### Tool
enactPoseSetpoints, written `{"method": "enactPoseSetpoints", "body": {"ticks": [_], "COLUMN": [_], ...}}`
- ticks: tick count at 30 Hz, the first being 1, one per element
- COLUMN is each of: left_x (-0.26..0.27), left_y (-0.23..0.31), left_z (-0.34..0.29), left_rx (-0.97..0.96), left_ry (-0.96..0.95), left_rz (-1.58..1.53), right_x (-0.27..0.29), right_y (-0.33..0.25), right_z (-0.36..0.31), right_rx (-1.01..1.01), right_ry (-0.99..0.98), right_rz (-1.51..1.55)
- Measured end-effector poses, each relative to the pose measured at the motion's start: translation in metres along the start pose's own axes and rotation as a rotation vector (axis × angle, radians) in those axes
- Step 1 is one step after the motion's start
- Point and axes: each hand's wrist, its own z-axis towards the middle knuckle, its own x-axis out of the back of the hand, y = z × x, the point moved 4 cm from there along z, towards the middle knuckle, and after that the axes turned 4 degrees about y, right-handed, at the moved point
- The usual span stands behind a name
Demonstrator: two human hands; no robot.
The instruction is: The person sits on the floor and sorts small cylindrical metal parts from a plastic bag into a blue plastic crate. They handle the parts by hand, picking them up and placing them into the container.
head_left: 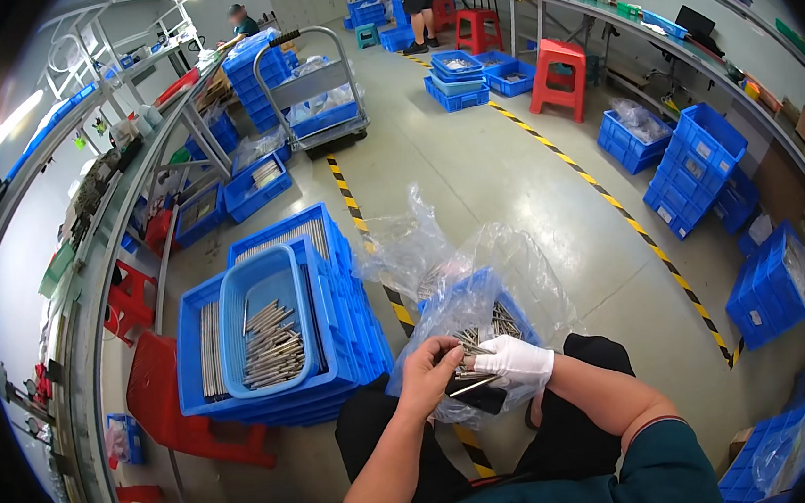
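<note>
My right hand [515,363], in a white glove, is closed round several thin metal rods [474,385] whose ends stick out toward the left. My bare left hand [428,374] meets it, its fingers pinched at the ends of the rods. Both hands are over a blue bin [518,313] lined with clear plastic film [411,241], where more loose rods [503,321] lie. A dark flat thing [482,396] shows just under the hands; its kind is unclear. To the left, a light blue tray [230,336] with a heap of short metal rods [273,347] rests on stacked blue crates [355,302].
A red stool [163,393] stands beside the crates, near the left workbench [128,245]. Ahead is a hand cart [315,98] with a blue crate. Yellow-black tape [596,184] marks the floor. Blue crates [694,167] and another red stool [559,78] line the right side; people are farther back.
</note>
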Motion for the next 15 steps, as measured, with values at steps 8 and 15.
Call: {"method": "enactPoseSetpoints", "body": {"ticks": [8,15], "left_x": [0.006,0.021], "left_y": [0.011,0.009], "left_z": [-0.002,0.005], "left_rx": [-0.229,-0.142], "left_ry": [0.15,0.184], "left_rz": [0.366,0.021], "right_x": [0.001,-0.01], "right_y": [0.002,-0.008], "right_z": [0.002,-0.003], "right_rx": [0.023,0.095], "right_ry": [-0.006,0.013], "right_rz": [-0.013,-0.155]}}
